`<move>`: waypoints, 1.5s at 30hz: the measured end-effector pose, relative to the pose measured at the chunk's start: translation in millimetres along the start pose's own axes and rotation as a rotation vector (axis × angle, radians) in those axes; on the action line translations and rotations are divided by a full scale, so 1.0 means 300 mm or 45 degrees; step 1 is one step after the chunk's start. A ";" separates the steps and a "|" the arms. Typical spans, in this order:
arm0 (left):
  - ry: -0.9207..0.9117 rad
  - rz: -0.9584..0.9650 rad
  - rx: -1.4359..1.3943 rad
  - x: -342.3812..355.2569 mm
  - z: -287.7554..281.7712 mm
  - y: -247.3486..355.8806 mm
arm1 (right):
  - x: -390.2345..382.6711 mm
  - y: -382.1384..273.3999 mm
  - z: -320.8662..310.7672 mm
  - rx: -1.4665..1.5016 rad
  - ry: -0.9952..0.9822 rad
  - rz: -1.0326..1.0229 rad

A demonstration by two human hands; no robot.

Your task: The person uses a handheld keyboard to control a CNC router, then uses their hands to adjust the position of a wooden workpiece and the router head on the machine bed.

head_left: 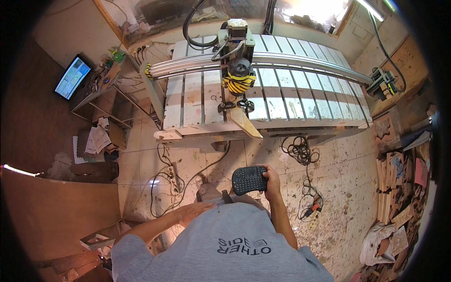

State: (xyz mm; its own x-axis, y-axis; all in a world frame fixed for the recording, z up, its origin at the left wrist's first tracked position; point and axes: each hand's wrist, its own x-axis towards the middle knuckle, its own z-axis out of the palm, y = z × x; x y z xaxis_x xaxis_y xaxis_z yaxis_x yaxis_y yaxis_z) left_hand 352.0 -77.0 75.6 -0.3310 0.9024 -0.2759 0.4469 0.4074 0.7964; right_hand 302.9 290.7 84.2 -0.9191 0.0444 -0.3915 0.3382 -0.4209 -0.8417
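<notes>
My right hand point(272, 182) grips the right edge of a small black handheld keyboard point(249, 181), its keys and touchpad facing up. My left hand point(193, 212) lies flat against the front of my grey shirt point(221, 235), fingers stretched out and holding nothing. Beyond the keyboard stands a CNC router with a slotted white bed point(300, 101). Its spindle point(238, 77), wrapped in yellow and black striped material, hangs over a pointed wooden piece point(244, 123). Black clamps point(226, 106) sit at that piece, which juts past the bed's front edge.
A lit monitor point(73, 77) stands at the far left beside a cluttered metal-framed desk point(96, 91). Cables and a power strip point(174, 179) lie on the tiled floor. To the right are a coiled black cord point(300, 150), an orange power tool point(314, 209) and stacked wood offcuts point(389, 188).
</notes>
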 end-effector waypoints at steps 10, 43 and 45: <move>0.074 0.016 -0.100 0.027 -0.060 0.061 | 0.011 -0.001 -0.028 0.093 -0.070 0.013; 1.113 -0.150 -1.455 0.473 -0.256 0.180 | -0.070 -0.145 0.071 0.210 -0.423 -0.013; 1.121 -0.125 -1.372 0.467 -0.251 0.147 | -0.076 -0.145 0.068 0.196 -0.447 0.014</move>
State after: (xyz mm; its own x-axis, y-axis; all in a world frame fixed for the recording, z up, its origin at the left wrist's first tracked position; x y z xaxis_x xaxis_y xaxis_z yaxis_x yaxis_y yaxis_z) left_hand 262.8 56.8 112.6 -0.9107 0.3294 -0.2493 -0.3272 -0.2069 0.9220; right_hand 304.9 289.6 137.4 -0.9378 -0.2628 -0.2269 0.3389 -0.5517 -0.7621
